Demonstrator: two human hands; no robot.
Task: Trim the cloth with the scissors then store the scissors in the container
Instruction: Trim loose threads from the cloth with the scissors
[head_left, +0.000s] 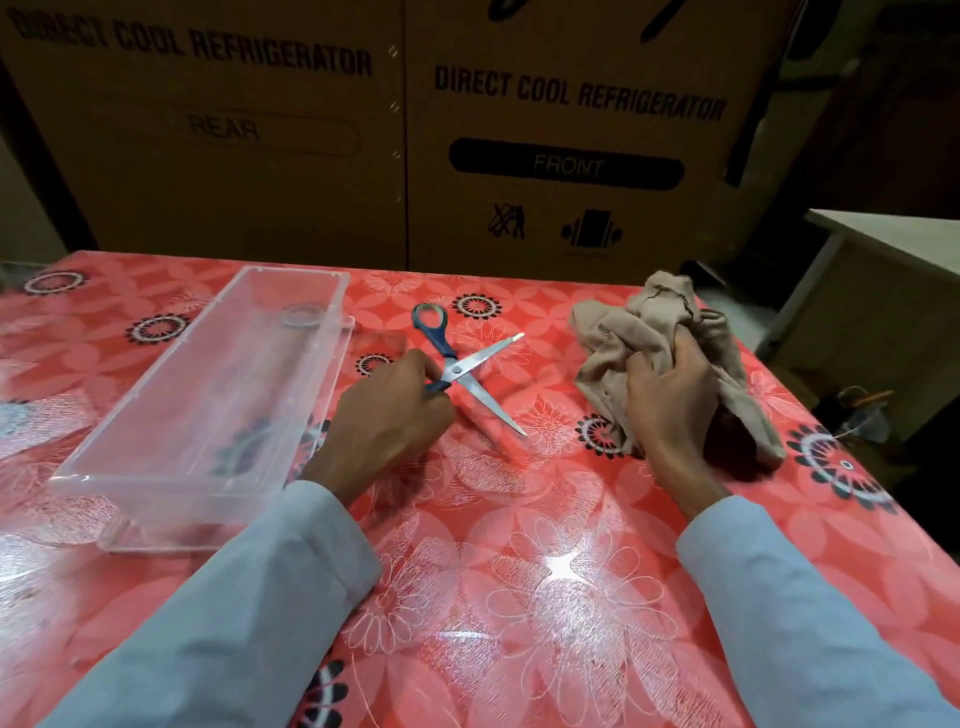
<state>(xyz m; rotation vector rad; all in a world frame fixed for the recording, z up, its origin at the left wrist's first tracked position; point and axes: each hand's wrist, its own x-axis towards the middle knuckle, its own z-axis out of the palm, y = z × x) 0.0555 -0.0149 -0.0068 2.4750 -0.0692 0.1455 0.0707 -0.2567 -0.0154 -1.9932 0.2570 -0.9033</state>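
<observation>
Scissors lie blades wide open on the red flowered desk, between a clear container and crumpled beige cloth. Left hand curls around one blue handle; right hand clutches the cloth. Best to seat fingers in both loops before lifting.

Tabletop clearance: open centre and near edge, obstructions at left, right and rear.

Red floral-patterned tablecloth bare across the near middle. Clear rectangular plastic container fills the left side, top open. Blue-handled steel scissors, blades spread wide, lie between it and the crumpled beige cloth at right. Brown printed cardboard refrigerator cartons wall off the far edge.
</observation>
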